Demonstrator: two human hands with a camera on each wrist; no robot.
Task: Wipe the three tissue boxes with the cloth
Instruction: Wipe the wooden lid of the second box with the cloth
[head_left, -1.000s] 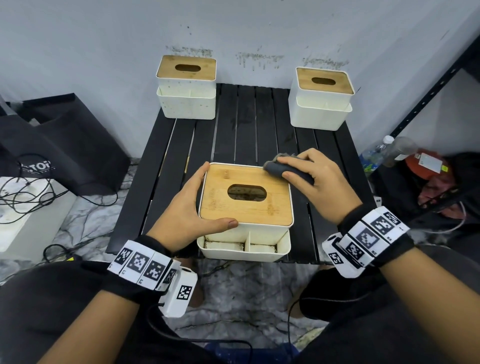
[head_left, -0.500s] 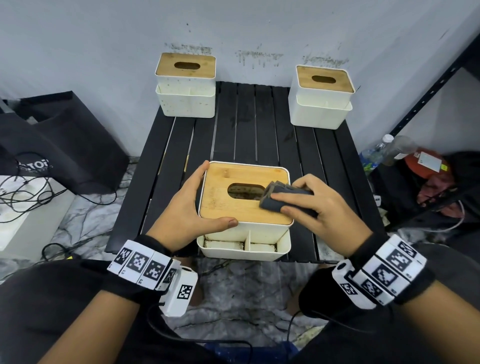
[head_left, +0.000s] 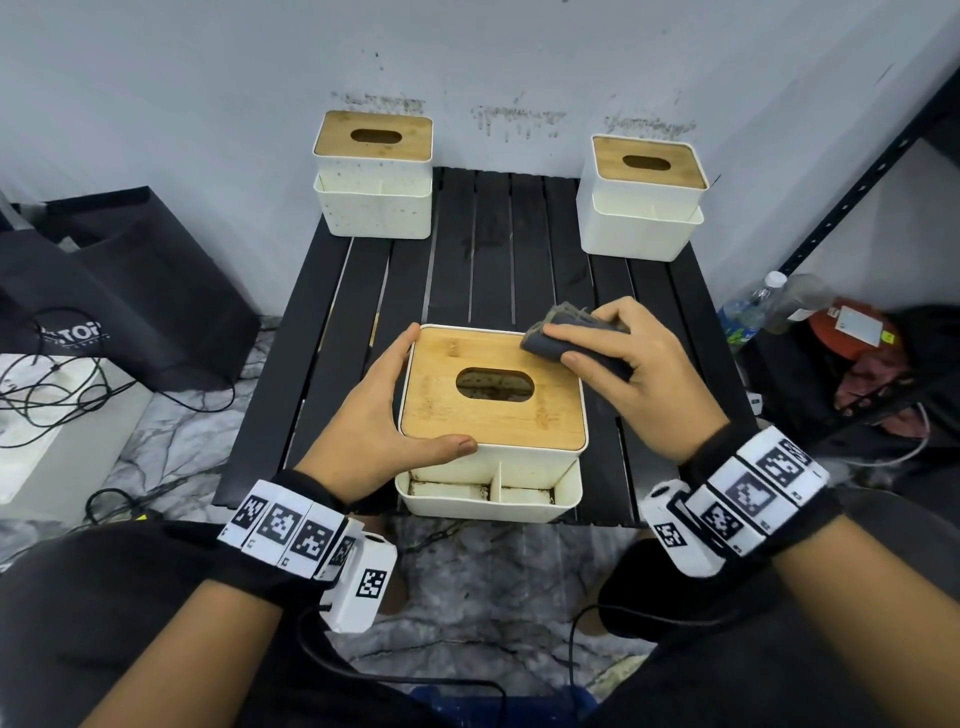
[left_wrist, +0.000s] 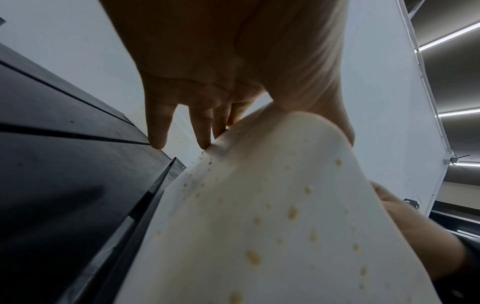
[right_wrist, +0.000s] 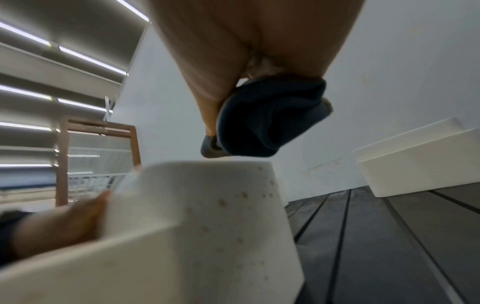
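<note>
The near tissue box (head_left: 493, 415), white with a bamboo lid and an oval slot, stands at the front edge of the black slatted table (head_left: 498, 270). My left hand (head_left: 384, 415) braces its near left corner, with straight fingers along the left side and the thumb on the front face. My right hand (head_left: 623, 364) grips a bunched dark grey cloth (head_left: 556, 338) and presses it on the lid's far right corner. The cloth (right_wrist: 267, 123) sits just above the box rim (right_wrist: 202, 205) in the right wrist view. Two more tissue boxes stand at the back left (head_left: 374, 182) and the back right (head_left: 644, 208).
The table backs onto a pale wall. A black bag (head_left: 119, 291) and cables lie on the floor to the left. On the right are a dark shelf post (head_left: 852, 192), plastic bottles (head_left: 769, 306) and a red item. Bare slats lie between the boxes.
The right hand slid the cloth from the lid's far right corner toward me beside the slot, then back to the far right corner. The left hand and the box stayed put.
</note>
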